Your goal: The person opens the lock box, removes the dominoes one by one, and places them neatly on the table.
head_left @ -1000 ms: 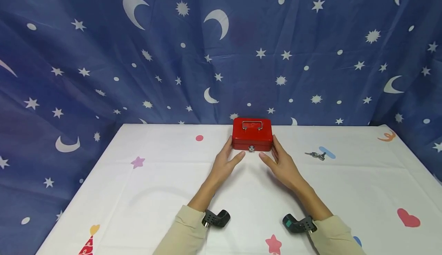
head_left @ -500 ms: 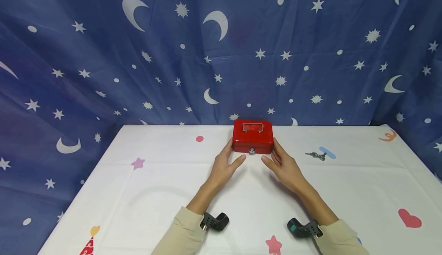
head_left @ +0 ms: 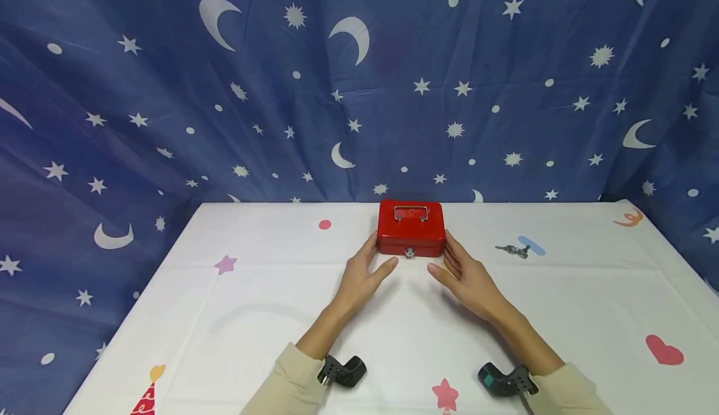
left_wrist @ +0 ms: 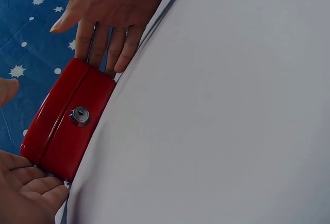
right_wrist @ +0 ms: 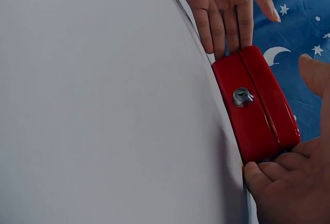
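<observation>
A small red cash box (head_left: 410, 228) with a wire handle folded on its lid sits near the back of the white-covered table, lid down. Its round silver lock (left_wrist: 80, 115) faces me, and the keyhole shows in both wrist views. My left hand (head_left: 359, 276) lies along the box's left side, its long fingers nearly straight against the end wall and the thumb apart in front. On the opposite side my right hand (head_left: 470, 283) touches the end wall in the same way, thumb spread away from the front. The right wrist view shows the red box (right_wrist: 258, 108) between both hands' fingertips.
A pair of small keys (head_left: 513, 251) lies to the right of the box, beside a blue printed strip. The white tablecloth (head_left: 269, 340) bears printed stars, a heart and dots. Behind the table hangs a blue curtain (head_left: 393, 122) with moons and stars.
The box has slid a short way towards me, away from the table's back edge. Both hands have moved back along with it; the keys have stayed put.
</observation>
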A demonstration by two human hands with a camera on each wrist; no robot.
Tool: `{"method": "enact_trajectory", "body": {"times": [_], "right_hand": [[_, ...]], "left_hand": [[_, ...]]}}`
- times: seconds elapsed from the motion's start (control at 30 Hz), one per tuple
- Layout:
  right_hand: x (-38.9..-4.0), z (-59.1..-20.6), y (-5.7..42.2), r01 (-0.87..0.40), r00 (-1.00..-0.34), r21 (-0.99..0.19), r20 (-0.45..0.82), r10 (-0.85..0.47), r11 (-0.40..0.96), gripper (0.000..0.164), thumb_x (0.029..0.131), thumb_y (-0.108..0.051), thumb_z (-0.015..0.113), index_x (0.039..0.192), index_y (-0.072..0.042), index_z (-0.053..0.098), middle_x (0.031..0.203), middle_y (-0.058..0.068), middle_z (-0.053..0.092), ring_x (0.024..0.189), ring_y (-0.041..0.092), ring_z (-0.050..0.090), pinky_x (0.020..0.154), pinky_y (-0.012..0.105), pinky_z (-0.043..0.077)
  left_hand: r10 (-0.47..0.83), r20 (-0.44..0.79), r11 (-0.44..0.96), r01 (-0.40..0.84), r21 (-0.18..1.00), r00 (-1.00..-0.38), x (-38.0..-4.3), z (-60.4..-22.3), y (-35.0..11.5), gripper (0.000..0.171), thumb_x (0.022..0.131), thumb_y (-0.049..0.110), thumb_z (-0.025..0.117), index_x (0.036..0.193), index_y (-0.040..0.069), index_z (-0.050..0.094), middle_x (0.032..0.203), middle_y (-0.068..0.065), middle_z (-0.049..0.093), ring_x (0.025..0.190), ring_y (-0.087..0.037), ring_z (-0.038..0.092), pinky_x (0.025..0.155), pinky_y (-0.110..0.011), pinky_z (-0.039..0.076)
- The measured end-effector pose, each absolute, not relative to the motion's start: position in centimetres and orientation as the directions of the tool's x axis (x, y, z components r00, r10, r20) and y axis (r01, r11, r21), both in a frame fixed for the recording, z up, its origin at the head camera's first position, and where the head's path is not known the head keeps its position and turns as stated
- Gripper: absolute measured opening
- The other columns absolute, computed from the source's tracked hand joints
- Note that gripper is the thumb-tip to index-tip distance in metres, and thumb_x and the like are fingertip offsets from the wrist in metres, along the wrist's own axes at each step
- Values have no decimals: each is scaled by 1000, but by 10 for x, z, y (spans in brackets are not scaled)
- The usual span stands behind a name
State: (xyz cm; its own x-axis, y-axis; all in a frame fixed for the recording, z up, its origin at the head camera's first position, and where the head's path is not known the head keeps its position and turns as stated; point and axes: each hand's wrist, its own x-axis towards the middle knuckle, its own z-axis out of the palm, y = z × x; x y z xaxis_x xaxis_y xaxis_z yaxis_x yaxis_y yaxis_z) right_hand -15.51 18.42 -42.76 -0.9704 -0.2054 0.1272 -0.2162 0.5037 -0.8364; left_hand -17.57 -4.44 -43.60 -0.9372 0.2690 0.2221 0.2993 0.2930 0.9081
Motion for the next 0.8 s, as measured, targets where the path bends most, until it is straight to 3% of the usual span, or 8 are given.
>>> {"method": "enact_trajectory", "body": {"times": [0.23, 0.43, 0.57, 0.8], "right_hand": [[-147, -426, 186, -227, -966, -817, 121, -226, 530, 82, 92, -29, 63, 151, 2, 15, 152, 20, 28, 134, 33, 36, 98, 38, 39], [-140, -426, 188, -243, -961, -802, 125, -245, 546, 82, 92, -30, 63, 151, 2, 16, 152, 19, 29, 134, 33, 36, 98, 38, 38], [-136, -426, 189, -252, -957, -807, 126, -262, 534, 81, 92, -29, 63, 151, 1, 17, 151, 19, 29, 134, 32, 36, 98, 37, 38], [-128, -425, 192, -282, -945, -813, 145, -292, 509, 79, 92, -26, 64, 151, 1, 19, 150, 19, 31, 134, 33, 37, 98, 38, 39]], "left_hand": [[277, 179, 252, 251, 935, -944, -156, -412, -46, 69, 93, 18, 60, 145, -11, 25, 149, -23, 31, 135, -35, 34, 107, -45, 30], [287, 205, 268, 284, 921, -936, -147, -413, -49, 72, 93, 25, 61, 144, -12, 27, 147, -24, 34, 134, -34, 37, 106, -43, 32], [297, 204, 238, 279, 930, -933, -138, -402, -50, 68, 92, 14, 61, 142, -16, 27, 145, -30, 33, 132, -41, 36, 105, -49, 32], [293, 192, 237, 265, 935, -937, -140, -425, -55, 68, 93, 21, 62, 145, -8, 30, 146, -22, 37, 132, -33, 39, 105, -42, 34]]}}
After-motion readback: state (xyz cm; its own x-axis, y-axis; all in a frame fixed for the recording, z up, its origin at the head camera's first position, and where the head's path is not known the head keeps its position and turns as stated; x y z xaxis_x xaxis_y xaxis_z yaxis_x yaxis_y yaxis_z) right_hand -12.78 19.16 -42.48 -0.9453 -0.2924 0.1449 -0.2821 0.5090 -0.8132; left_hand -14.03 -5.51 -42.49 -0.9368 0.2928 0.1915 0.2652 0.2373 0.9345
